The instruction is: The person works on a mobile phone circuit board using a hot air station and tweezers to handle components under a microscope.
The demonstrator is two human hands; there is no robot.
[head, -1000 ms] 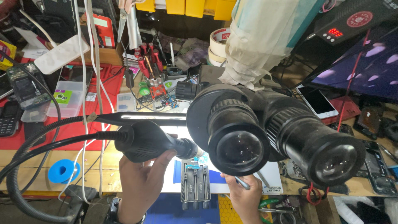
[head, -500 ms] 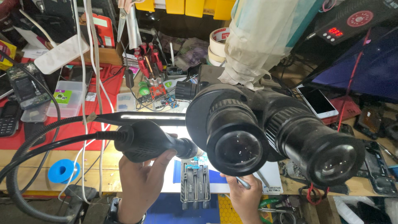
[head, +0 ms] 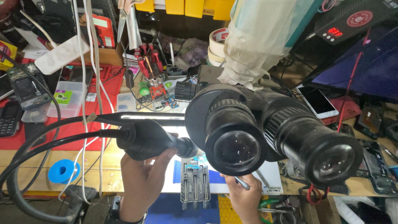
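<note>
Left hand, lower centre-left of frame, is wrapped around the black nozzle head on the end of a black flexible hose, fingers closed on its underside. Right hand, lower centre, is closed on a thin metal tool, likely tweezers; the tip is hidden behind the microscope eyepieces, which fill the centre and right of the frame. Between the two hands a small metal board holder sits on a white mat on the bench, a lit strip lamp just above it. Blue solder spool lower left, red screwdrivers upper centre, white phone at right.
</note>
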